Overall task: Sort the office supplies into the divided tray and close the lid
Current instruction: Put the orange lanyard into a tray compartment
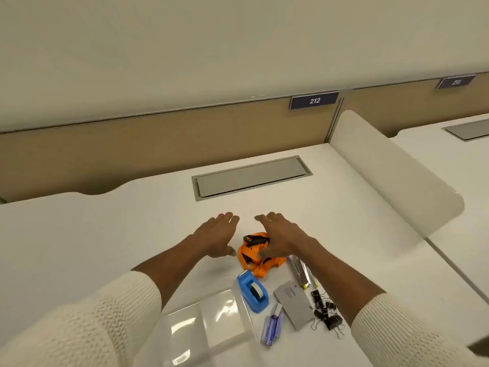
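Observation:
A clear divided tray (211, 321) lies on the white desk near me, left of the supplies. A blue tape dispenser (252, 291) stands against its right side. Beyond it is a bunched orange lanyard (251, 256), partly under my right hand (280, 234), which hovers above it with fingers spread. My left hand (218, 235) is flat and open just left of the lanyard, holding nothing. To the right lie a stapler or staple pack (300, 270), a grey card (293, 303), several black binder clips (326, 309) and small blue-purple boxes (271, 327).
A grey cable hatch (251, 177) is set into the desk (105, 234) beyond my hands. A frosted divider panel (391, 176) rises along the right. A tan back panel carries a label 212 (314, 100).

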A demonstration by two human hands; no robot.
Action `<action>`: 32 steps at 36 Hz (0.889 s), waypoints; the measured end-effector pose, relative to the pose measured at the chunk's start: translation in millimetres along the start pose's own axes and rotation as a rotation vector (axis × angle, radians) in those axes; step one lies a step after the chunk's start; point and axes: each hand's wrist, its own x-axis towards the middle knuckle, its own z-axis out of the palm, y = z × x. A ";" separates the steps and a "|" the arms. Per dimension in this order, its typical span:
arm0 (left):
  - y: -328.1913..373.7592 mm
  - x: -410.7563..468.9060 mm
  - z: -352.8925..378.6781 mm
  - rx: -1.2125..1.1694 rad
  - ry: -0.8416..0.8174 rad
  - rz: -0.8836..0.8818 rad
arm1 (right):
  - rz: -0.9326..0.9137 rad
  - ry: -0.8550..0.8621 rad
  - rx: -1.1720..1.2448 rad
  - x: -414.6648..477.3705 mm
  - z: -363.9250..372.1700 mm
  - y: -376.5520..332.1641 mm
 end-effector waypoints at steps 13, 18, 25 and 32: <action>41.0 38.5 45.1 -0.158 -0.116 -0.018 | -0.004 -0.003 -0.152 6.7 67.6 20.5; 42.9 44.5 47.0 -0.265 -0.066 -0.052 | -0.002 0.054 0.027 10.2 69.7 21.6; 39.0 45.7 35.3 -0.416 0.006 -0.106 | 0.069 0.131 0.259 19.2 60.6 17.3; 30.6 34.1 14.1 -0.493 0.107 -0.088 | 0.058 0.261 0.341 19.1 39.1 9.7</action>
